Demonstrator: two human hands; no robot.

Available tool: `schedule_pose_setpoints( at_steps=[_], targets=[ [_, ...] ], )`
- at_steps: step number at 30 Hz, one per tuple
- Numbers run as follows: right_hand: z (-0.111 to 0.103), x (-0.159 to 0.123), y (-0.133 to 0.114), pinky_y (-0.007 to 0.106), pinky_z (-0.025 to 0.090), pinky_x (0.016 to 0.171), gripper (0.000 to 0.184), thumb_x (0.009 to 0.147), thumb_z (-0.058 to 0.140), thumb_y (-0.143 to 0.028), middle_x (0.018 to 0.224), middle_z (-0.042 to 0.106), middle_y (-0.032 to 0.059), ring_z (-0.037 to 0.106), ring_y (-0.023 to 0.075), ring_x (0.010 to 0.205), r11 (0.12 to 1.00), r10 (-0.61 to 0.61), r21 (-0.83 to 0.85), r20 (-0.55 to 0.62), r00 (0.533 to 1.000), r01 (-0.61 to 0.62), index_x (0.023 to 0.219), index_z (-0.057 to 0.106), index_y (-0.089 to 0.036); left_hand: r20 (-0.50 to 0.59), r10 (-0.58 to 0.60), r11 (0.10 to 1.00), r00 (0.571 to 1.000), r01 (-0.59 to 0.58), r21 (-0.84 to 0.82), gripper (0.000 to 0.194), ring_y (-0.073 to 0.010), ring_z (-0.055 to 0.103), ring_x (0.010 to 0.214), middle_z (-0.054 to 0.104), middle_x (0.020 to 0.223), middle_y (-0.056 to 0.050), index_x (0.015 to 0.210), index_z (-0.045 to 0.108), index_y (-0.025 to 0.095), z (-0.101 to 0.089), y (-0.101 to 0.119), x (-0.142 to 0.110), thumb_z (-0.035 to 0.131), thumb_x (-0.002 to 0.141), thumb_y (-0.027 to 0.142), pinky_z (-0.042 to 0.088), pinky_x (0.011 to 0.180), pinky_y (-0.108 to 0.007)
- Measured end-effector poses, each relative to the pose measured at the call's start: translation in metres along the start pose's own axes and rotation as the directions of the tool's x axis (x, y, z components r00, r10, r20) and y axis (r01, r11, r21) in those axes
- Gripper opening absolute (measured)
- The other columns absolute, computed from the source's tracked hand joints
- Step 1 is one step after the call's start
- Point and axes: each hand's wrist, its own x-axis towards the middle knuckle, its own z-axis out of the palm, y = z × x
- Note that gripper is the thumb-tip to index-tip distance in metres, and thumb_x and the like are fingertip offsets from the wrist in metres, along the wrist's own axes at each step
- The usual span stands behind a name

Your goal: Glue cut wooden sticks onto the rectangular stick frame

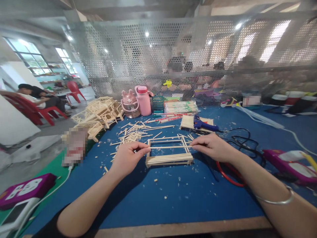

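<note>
My left hand (128, 157) and my right hand (210, 147) pinch the two ends of one thin wooden stick (170, 147). The stick lies level across a small rectangular stick frame (169, 160) on the blue table; I cannot tell whether it touches the frame. Several sticks sit side by side along the frame's near part, while the far part is an open outline. A heap of loose sticks (133, 134) lies beyond my left hand. Behind my right hand, a blue glue gun (204, 125) rests on a flat stick panel (185, 122).
Finished stick structures (101, 114) are piled at the left. A pink bottle (143, 100), a clear pink jug (130, 104) and bagged sticks (180, 106) stand before a perforated metal screen (148, 59). Purple power strips (292, 165) and cables lie at the sides. People sit beyond.
</note>
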Motion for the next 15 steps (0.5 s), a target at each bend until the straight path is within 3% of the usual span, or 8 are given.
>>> schedule_pose_setpoints(
  at_steps=[5,9,12,15],
  targets=[
    [0.002,-0.002,0.004,0.026,0.051,0.070,0.021,0.083,0.052,-0.025,0.088,0.074,-0.0015,0.067,0.0154,0.076,0.998,0.066,0.011,0.063,0.996,-0.066,0.090,0.072,-0.025,0.162,0.005,1.000,0.987,-0.001,-0.021,0.027,-0.0176,0.061,0.077,0.071,0.084,0.001,0.085,0.070,0.023,-0.001,-0.005,0.004,0.054,0.080,0.045,0.044,0.072,-0.027],
    [0.005,-0.003,0.007,0.025,0.053,0.067,0.023,0.083,0.052,-0.023,0.088,0.074,-0.0023,0.068,0.0151,0.073,0.998,0.066,0.000,0.084,0.994,-0.066,0.094,0.072,-0.028,0.179,-0.027,0.999,0.984,0.034,-0.033,0.027,-0.0167,0.061,0.077,0.070,0.084,0.000,0.083,0.068,0.021,-0.003,-0.009,0.004,0.051,0.081,0.042,0.044,0.072,-0.026],
    [0.007,-0.004,0.011,0.026,0.053,0.069,0.022,0.081,0.054,-0.023,0.087,0.074,-0.0025,0.068,0.0151,0.072,0.998,0.067,-0.019,0.088,0.994,-0.066,0.093,0.072,-0.028,0.159,-0.139,0.987,0.978,0.150,-0.059,0.027,-0.0141,0.058,0.065,0.069,0.077,0.000,0.088,0.065,0.019,-0.005,-0.015,0.004,0.053,0.079,0.042,0.045,0.059,-0.024],
    [0.008,-0.004,0.014,0.027,0.053,0.071,0.022,0.081,0.055,-0.025,0.090,0.074,-0.0018,0.069,0.0163,0.077,0.997,0.075,-0.037,0.102,0.992,-0.072,0.094,0.072,-0.028,0.240,-0.252,0.949,0.937,0.288,-0.128,0.029,-0.0122,0.055,0.057,0.066,0.075,-0.001,0.092,0.060,0.019,-0.005,-0.020,0.002,0.055,0.076,0.042,0.042,0.045,-0.021]
  ],
)
